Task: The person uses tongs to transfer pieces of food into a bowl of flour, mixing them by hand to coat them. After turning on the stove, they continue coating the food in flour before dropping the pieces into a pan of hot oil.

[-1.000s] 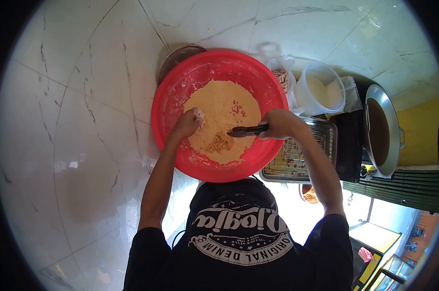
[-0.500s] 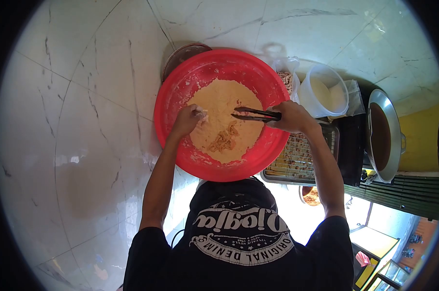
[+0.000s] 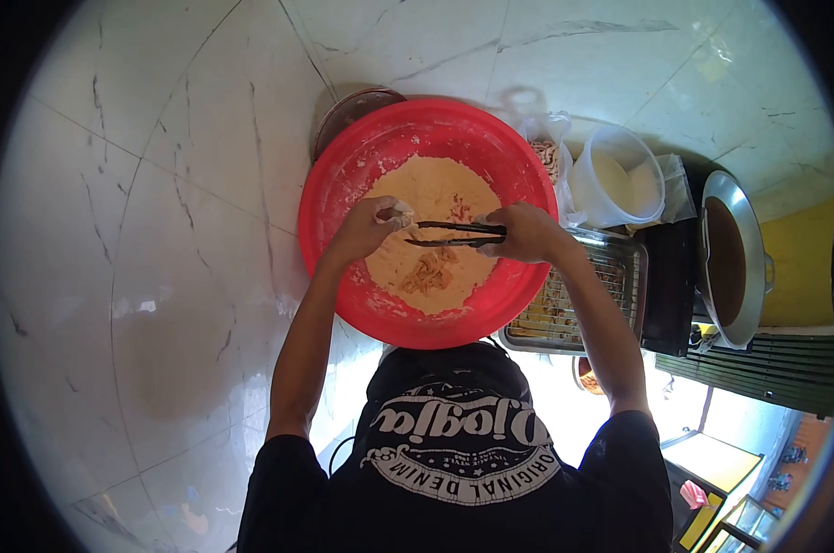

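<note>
A large red basin (image 3: 334, 267) holds pale flour (image 3: 399, 184), with a clump of battered pieces (image 3: 430, 271) lying on it. Over the flour, my left hand (image 3: 375, 224) is closed, its fingertips white with flour; whatever it pinches is too small to make out. My right hand (image 3: 524, 230) is wrapped round black tongs (image 3: 463, 241), whose parted tips point left, close to my left fingertips. A small reddish patch (image 3: 460, 210) shows in the flour just above the tongs.
Right of the basin are a white plastic tub (image 3: 620, 175), a plastic bag with pale strips (image 3: 548, 157) and a metal tray with a rack (image 3: 627, 276). Farther right stands a wide pan (image 3: 730, 258) of brown liquid. A round metal rim (image 3: 336, 115) shows behind the basin.
My right hand and the tongs have moved left across the flour. My left hand has shifted slightly right and turned, so its fingertips are now near the tong tips.
</note>
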### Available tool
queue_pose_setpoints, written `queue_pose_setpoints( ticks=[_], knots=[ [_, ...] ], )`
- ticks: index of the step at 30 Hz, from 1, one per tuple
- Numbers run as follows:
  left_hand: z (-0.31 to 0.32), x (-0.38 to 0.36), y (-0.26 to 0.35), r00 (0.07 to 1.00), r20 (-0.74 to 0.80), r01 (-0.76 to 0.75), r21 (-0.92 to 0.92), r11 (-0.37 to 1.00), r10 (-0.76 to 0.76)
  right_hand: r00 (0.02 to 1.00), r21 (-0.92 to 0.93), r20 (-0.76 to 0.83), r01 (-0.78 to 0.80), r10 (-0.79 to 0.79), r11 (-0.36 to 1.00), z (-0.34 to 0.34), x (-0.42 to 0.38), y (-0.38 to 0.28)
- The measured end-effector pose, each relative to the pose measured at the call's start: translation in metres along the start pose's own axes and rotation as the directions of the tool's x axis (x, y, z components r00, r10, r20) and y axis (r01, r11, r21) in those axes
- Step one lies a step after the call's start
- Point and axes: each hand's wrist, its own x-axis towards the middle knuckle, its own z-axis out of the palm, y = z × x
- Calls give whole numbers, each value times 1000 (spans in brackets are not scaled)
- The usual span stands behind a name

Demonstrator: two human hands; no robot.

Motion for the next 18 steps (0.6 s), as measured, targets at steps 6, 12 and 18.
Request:
queue_pose_setpoints(
  ticks=[6,12,18],
  knots=[
    [4,1,-24,987,-141,72,-67,995,-81,999,-36,-15,45,-45,998,-10,-4,16],
    [8,-9,-82,982,-36,187,167,968,-184,988,-109,-147,-59,42,992,-92,-44,20],
    [15,-17,-88,965,-24,258,278,925,-262,859,-281,-371,-466,352,839,-189,-101,27]
  ],
)
